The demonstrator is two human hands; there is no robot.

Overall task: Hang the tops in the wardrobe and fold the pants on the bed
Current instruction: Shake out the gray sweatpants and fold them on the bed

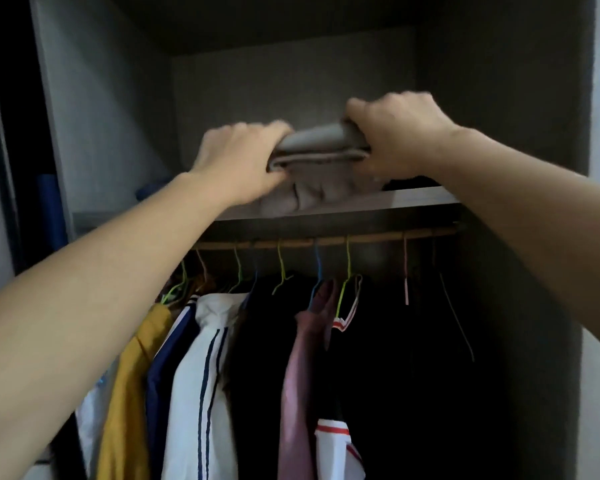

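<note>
At the far left edge of the wardrobe (pixel 118 98) stands a blue thing (pixel 51 209), too dark to tell what it is. Next to it the left hand (pixel 238 157) reaches up to the shelf (pixel 420 197). Its grip is closed on the left end of a folded grey garment (pixel 321 147), with the fingers curled over the top and the thumb under it. I cannot tell if this garment is pants. It lies at the front of the shelf, on top of some crumpled grey cloth (pixel 305 199) which hangs a little over the shelf edge. The right hand (pixel 395 136) holds the right end of the same garment, and its grip is also closed, with the fingers curled round the folds. Just right of this hand a dark cloth (pixel 409 181) lies on the shelf. Under the shelf runs a rail (pixel 326 241) with coloured hangers. From left to right there hang a yellow top (pixel 132 375), a white jacket (pixel 187 393) with dark blue stripes, black clothes (pixel 257 341), a pink top (pixel 298 375) and a white top with red trim (pixel 336 445). At the right end of the rail a pink hanger (pixel 406 271) hangs bare.
</note>
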